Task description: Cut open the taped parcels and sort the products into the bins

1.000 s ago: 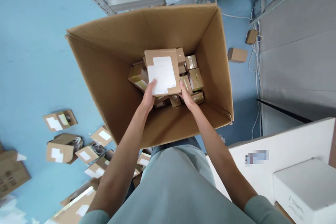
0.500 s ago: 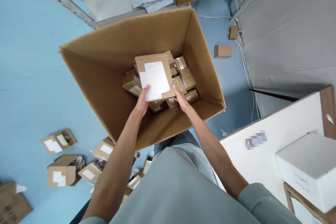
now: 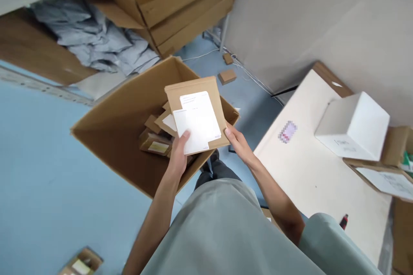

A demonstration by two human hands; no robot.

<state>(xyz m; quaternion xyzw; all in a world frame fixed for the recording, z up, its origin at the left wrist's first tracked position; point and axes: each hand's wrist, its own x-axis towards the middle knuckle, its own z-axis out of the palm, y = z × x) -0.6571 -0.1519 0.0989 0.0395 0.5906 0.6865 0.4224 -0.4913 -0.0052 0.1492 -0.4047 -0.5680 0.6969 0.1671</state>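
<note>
A flat cardboard box (image 3: 214,99) with white labels on its top face is held between both of my hands. My left hand (image 3: 179,152) grips its near left corner, the thumb lying over the label. On the near right corner, my right hand (image 3: 238,142) is closed, thumb on top and fingers underneath. Below it stands a large open carton (image 3: 106,137), with several small cardboard boxes (image 3: 156,145) inside. The held box hides part of the carton's contents and its right side.
To the right is a white table (image 3: 290,172) bearing a white box (image 3: 353,131) and a red and black tool (image 3: 343,222). Grey bags (image 3: 106,43) and stacked brown cartons (image 3: 190,4) sit on the shelf ahead. A small box (image 3: 227,76) lies on the blue floor by the wall.
The flat box has come up toward me and right, from inside the carton to above its near right edge, still in both hands. My view has turned right, showing more of the table.
</note>
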